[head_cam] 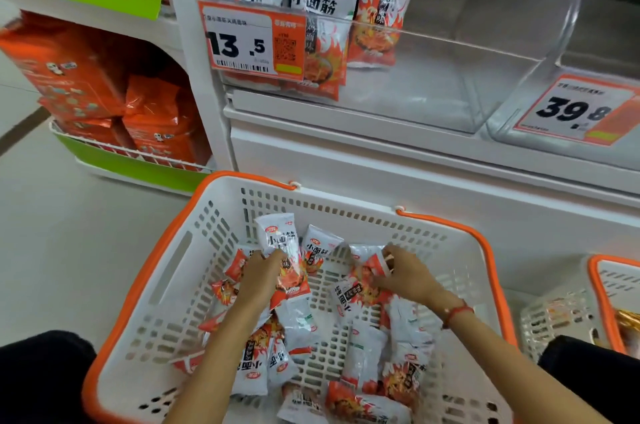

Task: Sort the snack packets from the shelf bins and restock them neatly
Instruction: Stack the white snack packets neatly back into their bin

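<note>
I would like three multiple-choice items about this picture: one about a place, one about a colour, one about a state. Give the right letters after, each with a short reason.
1. Where do most of the loose snack packets lie?
A. in the white basket
B. on the floor
C. on the green shelf

2. What colour are the basket's handles?
A. blue
B. orange
C. black

3. What is the left hand doing?
A. hanging idle
B. pressing on the price tag
C. gripping a packet

Answers:
1 A: the packets lie scattered inside the white basket.
2 B: the handles along the rim are orange.
3 C: the left hand has its fingers curled round an upright packet, while the right hand pinches another packet.
</note>
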A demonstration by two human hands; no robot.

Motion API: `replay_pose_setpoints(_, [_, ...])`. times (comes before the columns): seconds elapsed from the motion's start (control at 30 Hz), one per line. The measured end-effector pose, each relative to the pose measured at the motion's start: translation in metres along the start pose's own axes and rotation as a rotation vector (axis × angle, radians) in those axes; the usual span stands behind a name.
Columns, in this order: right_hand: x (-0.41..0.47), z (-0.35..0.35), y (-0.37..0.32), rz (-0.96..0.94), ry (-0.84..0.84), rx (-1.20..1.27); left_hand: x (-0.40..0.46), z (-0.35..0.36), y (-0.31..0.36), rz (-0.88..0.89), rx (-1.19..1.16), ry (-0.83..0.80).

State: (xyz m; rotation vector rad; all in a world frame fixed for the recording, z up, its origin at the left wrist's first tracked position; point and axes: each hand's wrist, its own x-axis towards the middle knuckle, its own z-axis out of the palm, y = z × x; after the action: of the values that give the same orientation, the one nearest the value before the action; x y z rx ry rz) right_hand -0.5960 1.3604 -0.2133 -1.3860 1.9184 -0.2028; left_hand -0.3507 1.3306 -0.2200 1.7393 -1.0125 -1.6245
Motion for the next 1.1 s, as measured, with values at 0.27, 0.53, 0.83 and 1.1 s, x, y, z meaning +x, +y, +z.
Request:
replay_pose_setpoints(0.27, [-0.059, -0.044, -0.06, 0.03, 0.087, 1.175, -0.029, 0.024, 0.037, -0.107, -0.324, -0.104])
replay_pose_setpoints(0.53, [-0.082, -0.026, -0.088, -0.12, 0.213, 0.811, -0.057, 0.044, 0.086, 0.147, -0.359, -0.224])
replay_pose_setpoints(0.83, [-0.097, -0.057, -0.108, -0.422, 0.333, 0.538, -0.092, 0.04, 0.116, 0.409, -0.144, -0.252])
replay_pose_setpoints(1.1, [-0.111, -0.118, -0.124, -0.504, 0.169, 0.64, -0.114, 0.034, 0.169, 0.709, 0.021, -0.219])
